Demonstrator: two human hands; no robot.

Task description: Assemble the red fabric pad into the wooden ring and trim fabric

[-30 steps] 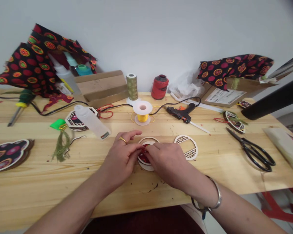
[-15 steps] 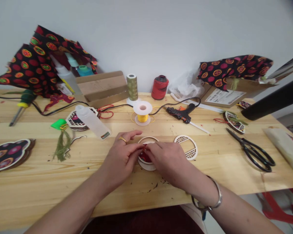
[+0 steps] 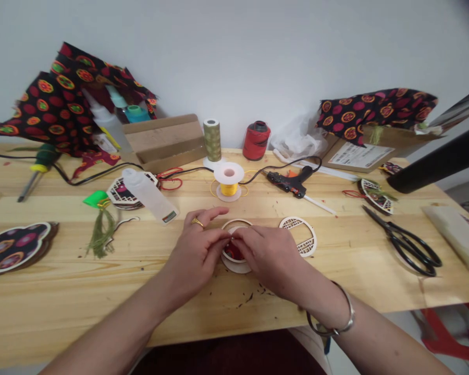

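Grip — left hand [image 3: 195, 258], right hand [image 3: 268, 259]; flat ring [image 3: 234, 266]

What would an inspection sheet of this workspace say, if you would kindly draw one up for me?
Surface: pale wooden table, with small scraps near the hands.
Job's things: round white frame holding red material; lattice-cut white ring lying beside it.
Clutter: hot glue gun, black-handled scissors, squeeze bottle, yellow thread spool, patterned fabric.
Grips: ringed left hand and braceleted right hand meet over the frame; exact contact hidden.
Cables: black cord and a second black cord along the table's far side.
Surroundings: white wall; red frame below the table's right.
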